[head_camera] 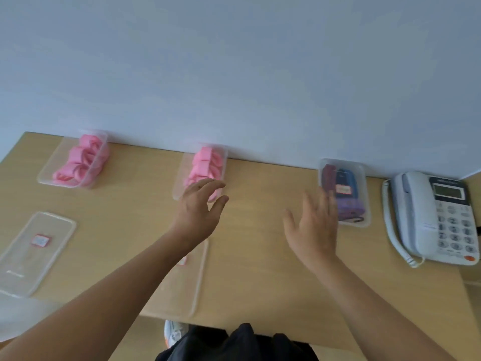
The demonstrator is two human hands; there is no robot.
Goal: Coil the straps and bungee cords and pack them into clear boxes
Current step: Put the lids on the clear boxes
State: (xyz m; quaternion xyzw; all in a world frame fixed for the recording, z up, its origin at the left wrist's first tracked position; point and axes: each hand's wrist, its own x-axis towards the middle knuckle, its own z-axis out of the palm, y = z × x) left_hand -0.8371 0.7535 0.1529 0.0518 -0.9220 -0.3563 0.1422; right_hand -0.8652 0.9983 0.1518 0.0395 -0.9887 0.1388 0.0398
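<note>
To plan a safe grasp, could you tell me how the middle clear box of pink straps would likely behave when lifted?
The middle box looks thin-walled, so it probably flexes if squeezed. Holding only coiled pink straps, it is likely light and slides easily on the smooth table. It appears unlidded, so tipping could spill coils.
</note>
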